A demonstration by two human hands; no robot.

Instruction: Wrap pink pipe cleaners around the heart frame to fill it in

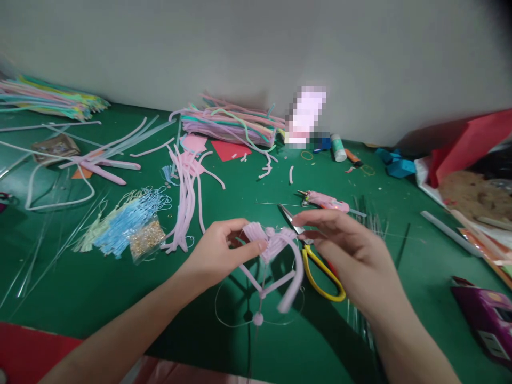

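Note:
My left hand (224,246) pinches a pale pink pipe-cleaner figure (276,246) between thumb and fingers. The figure has folded, ribbed strips at its top, a loose strand curving down its right side and a V-shaped piece below. Under the V, a small pink ball (258,319) sits on a thin stem, with a clear wire loop around it. Beside the figure's right edge is my right hand (340,242), its fingers curved and apart, with nothing visible between them. Scissors (320,274) with yellow handles lie behind and below my right fingers.
A pink glue gun (326,201) lies beyond the scissors. Pink pipe cleaners (186,197), blue tassels (128,221) and a bag of gold beads (147,239) are on the left. Bundled pipe cleaners (236,125) lie along the wall. A purple box (484,314) stands at right.

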